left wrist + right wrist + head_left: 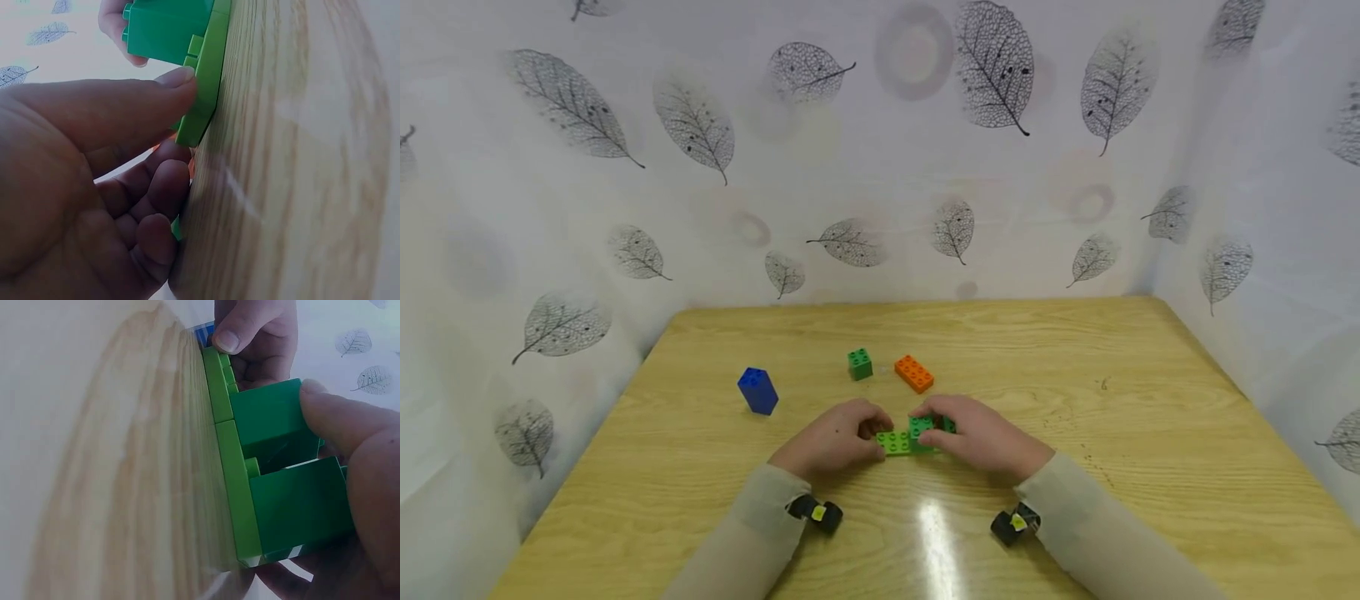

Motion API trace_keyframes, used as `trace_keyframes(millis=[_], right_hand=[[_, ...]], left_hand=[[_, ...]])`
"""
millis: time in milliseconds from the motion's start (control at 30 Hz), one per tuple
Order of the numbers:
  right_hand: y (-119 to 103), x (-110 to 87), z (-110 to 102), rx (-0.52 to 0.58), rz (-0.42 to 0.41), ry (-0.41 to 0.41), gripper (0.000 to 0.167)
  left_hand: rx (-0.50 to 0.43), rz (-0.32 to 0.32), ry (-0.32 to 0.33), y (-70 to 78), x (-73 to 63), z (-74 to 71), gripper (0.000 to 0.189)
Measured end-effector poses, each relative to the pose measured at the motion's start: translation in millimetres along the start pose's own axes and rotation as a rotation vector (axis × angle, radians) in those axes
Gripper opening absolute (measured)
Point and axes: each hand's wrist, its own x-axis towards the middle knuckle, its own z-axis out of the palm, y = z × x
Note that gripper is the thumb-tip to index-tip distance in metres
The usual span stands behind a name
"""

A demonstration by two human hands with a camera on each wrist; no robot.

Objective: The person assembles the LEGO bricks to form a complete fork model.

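Observation:
Two light green bricks (240, 500) lie end to end on the table as a low strip. A dark green block (921, 431) sits upright across their seam, and a second dark green block (303, 509) stands on the strip's right end with a narrow gap between them. My left hand (844, 437) pinches the left end of the strip, its thumb (137, 109) on the near side and fingers behind. With thumb and fingers my right hand (981, 433) holds the block over the seam, partly covering the second block in the head view.
Farther back on the wooden table (1037, 350) stand a small green block (860, 364) and an orange brick (914, 373). A tall blue block (758, 391) is at the left. Leaf-patterned cloth (865, 167) encloses the back and sides.

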Motion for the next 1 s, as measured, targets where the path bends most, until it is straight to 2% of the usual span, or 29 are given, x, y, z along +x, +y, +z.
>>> trace_keyframes(millis=[300, 433, 567, 867, 1000], right_hand=[[1, -1.4, 1, -0.031, -0.008, 0.019, 0.039], [1, -1.8, 0, -0.030, -0.004, 0.019, 0.040], [1, -1.1, 0, -0.031, 0.000, 0.021, 0.040], [3, 1.0, 0, -0.050, -0.012, 0.019, 0.040], [4, 0.5, 0, -0.050, -0.024, 0.026, 0.040]], left_hand=[[-0.016, 0.015, 0.022, -2.2, -0.7, -1.5, 0.033], [-0.042, -0.028, 0.063, -1.7, -1.6, -1.3, 0.033], [-0.064, -0.055, 0.165, -2.0, -0.7, -3.2, 0.034], [-0.061, -0.022, 0.448, -3.5, 11.6, -20.0, 0.040], [-0.051, -0.027, 0.480, -4.1, 22.5, -27.8, 0.046]])
